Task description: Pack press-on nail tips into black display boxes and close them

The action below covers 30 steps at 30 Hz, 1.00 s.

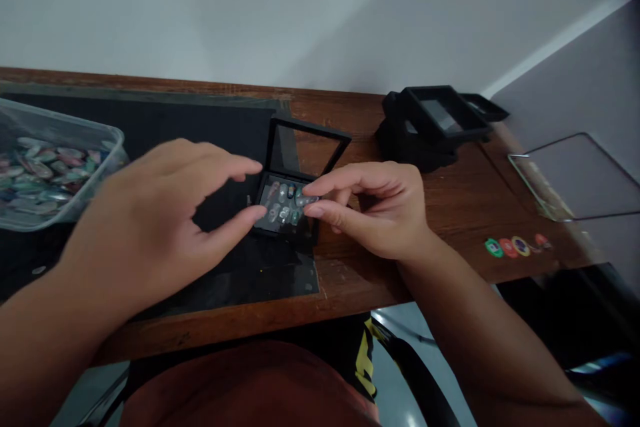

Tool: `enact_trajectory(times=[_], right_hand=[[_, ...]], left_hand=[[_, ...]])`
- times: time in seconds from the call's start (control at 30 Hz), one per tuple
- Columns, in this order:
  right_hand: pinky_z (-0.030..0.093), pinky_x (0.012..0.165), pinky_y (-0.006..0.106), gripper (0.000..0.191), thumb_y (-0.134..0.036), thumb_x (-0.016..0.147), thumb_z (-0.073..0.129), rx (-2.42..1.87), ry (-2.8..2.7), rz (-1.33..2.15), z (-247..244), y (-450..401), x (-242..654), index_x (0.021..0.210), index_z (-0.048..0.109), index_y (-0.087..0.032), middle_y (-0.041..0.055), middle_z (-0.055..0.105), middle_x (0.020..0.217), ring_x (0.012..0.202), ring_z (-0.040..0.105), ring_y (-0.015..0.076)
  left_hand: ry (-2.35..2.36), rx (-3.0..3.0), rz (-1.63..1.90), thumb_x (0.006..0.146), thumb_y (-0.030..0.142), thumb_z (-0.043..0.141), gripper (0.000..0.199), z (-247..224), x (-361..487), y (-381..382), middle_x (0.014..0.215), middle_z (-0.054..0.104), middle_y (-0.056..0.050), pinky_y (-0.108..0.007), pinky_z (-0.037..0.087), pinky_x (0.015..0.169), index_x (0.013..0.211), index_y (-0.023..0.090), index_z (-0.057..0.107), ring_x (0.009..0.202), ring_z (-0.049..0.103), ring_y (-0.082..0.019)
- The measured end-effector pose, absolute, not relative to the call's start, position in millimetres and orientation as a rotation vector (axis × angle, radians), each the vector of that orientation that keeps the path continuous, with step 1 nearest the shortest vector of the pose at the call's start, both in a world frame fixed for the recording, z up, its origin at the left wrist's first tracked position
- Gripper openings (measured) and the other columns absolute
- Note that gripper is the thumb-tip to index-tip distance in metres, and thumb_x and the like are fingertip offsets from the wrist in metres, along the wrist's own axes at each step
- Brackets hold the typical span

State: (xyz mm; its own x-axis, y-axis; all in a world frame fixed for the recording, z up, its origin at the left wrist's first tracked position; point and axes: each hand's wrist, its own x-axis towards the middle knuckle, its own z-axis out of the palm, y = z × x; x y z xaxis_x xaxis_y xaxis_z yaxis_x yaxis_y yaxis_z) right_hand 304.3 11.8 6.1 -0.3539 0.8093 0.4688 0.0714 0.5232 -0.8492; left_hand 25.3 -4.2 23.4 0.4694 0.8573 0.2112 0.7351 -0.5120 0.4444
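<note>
A small black display box (290,230) lies on the dark mat with its framed window lid (309,147) raised at the back. Several decorated press-on nails (283,212) are laid in rows inside. My right hand (383,207) reaches in from the right, thumb and forefinger pinched at a press-on nail (304,199) over the box's right part; the fingertips partly hide it. At the box's left edge, my left hand (165,213) hovers with thumb and forefinger spread apart and nothing between them.
A clear plastic tub (117,147) full of loose press-on nails stands at the left. Several black boxes (435,120) are stacked at the back right. Round coloured stickers (507,247) and a thin wire frame (555,147) are at the right. The wooden table's front edge (225,323) is close to me.
</note>
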Motion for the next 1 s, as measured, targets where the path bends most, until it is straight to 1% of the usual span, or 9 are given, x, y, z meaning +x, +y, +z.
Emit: enact_trajectory(times=[0.03, 0.1, 0.23, 0.33, 0.53, 0.67, 0.8, 0.9, 1.0], right_hand=[[0.049, 0.053, 0.022, 0.012, -0.018, 0.087, 0.086, -0.727, -1.782, 0.951, 6.5, 12.3, 305.8, 0.098, 0.082, -0.02, -0.0093, 0.062, 0.056, 0.049, 0.054, 0.0063], [0.046, 0.051, 0.022, 0.011, -0.02, 0.088, 0.086, -0.743, -1.853, 0.956, 8.4, 14.4, 310.7, 0.099, 0.082, -0.019, -0.0088, 0.062, 0.056, 0.048, 0.052, 0.006], [0.042, 0.049, 0.024, 0.009, -0.023, 0.093, 0.081, -0.902, -2.146, 0.839, 15.7, 19.8, 325.7, 0.101, 0.083, -0.019, -0.0055, 0.066, 0.062, 0.051, 0.052, 0.0078], [0.044, 0.054, 0.025, 0.009, -0.022, 0.093, 0.079, -0.985, -2.285, 0.775, 20.8, 22.3, 334.7, 0.101, 0.084, -0.02, -0.0045, 0.068, 0.064, 0.053, 0.054, 0.0088], [0.045, 0.061, 0.024, 0.013, -0.014, 0.093, 0.073, -0.971, -2.457, 0.822, 21.9, 21.3, 332.7, 0.096, 0.085, -0.018, 0.0, 0.079, 0.074, 0.061, 0.066, 0.011], [0.046, 0.064, 0.025, 0.015, -0.011, 0.091, 0.074, -1.021, -2.486, 0.805, 20.8, 21.7, 331.1, 0.095, 0.086, -0.021, 0.0002, 0.081, 0.079, 0.068, 0.071, 0.0135], [0.045, 0.062, 0.025, 0.012, -0.016, 0.091, 0.079, -1.035, -2.436, 0.845, 23.7, 20.2, 333.6, 0.1, 0.086, -0.02, -0.0003, 0.08, 0.077, 0.063, 0.068, 0.0122], [0.044, 0.061, 0.025, 0.01, -0.023, 0.089, 0.084, -0.931, -2.406, 0.945, 24.9, 16.0, 331.3, 0.098, 0.085, -0.019, -0.0009, 0.079, 0.075, 0.061, 0.066, 0.0109], [0.045, 0.063, 0.025, 0.011, -0.021, 0.089, 0.085, -0.793, -2.502, 0.993, 22.6, 10.3, 322.7, 0.101, 0.086, -0.02, -0.001, 0.081, 0.078, 0.066, 0.069, 0.0121]], left_hand=[[1.379, 2.508, 0.586, 0.102, 0.048, 0.061, 0.039, 25.4, 33.5, -2.3, 0.132, 0.073, -0.003, -0.05, 0.052, 0.106, 0.138, 0.034, 0.064, 0.123, 0.066, -0.035], [1.409, 2.59, 0.507, 0.102, 0.052, 0.057, 0.037, 26.0, 38.2, 3.6, 0.127, 0.075, -0.006, -0.054, 0.052, 0.104, 0.131, 0.033, 0.071, 0.12, 0.067, -0.036], [1.378, 2.576, 0.313, 0.103, 0.057, 0.051, 0.044, 14.8, 24.1, 16.1, 0.127, 0.074, -0.009, -0.057, 0.052, 0.1, 0.133, 0.033, 0.073, 0.117, 0.066, -0.038], [1.359, 2.552, 0.271, 0.102, 0.058, 0.051, 0.044, 7.1, 19.6, 20.2, 0.123, 0.075, -0.01, -0.055, 0.052, 0.097, 0.129, 0.032, 0.076, 0.113, 0.067, -0.037], [1.375, 2.504, 0.235, 0.103, 0.057, 0.05, 0.04, 9.9, 28.8, 20.4, 0.109, 0.077, -0.007, -0.046, 0.051, 0.082, 0.115, 0.033, 0.079, 0.1, 0.07, -0.032], [1.367, 2.492, 0.199, 0.104, 0.055, 0.05, 0.039, 13.0, 30.9, 20.8, 0.11, 0.076, -0.006, -0.045, 0.049, 0.085, 0.111, 0.03, 0.078, 0.103, 0.069, -0.031], [1.389, 2.507, 0.241, 0.104, 0.051, 0.048, 0.036, 10.9, 31.1, 21.3, 0.107, 0.076, -0.004, -0.043, 0.046, 0.088, 0.104, 0.031, 0.077, 0.102, 0.069, -0.029], [1.373, 2.497, 0.248, 0.102, 0.049, 0.048, 0.034, 10.4, 30.6, 22.1, 0.106, 0.077, -0.004, -0.041, 0.046, 0.089, 0.101, 0.031, 0.077, 0.101, 0.069, -0.029], [1.33, 2.494, 0.246, 0.101, 0.047, 0.05, 0.032, 11.2, 27.6, 23.6, 0.104, 0.077, -0.003, -0.042, 0.046, 0.088, 0.098, 0.031, 0.078, 0.099, 0.069, -0.029]])
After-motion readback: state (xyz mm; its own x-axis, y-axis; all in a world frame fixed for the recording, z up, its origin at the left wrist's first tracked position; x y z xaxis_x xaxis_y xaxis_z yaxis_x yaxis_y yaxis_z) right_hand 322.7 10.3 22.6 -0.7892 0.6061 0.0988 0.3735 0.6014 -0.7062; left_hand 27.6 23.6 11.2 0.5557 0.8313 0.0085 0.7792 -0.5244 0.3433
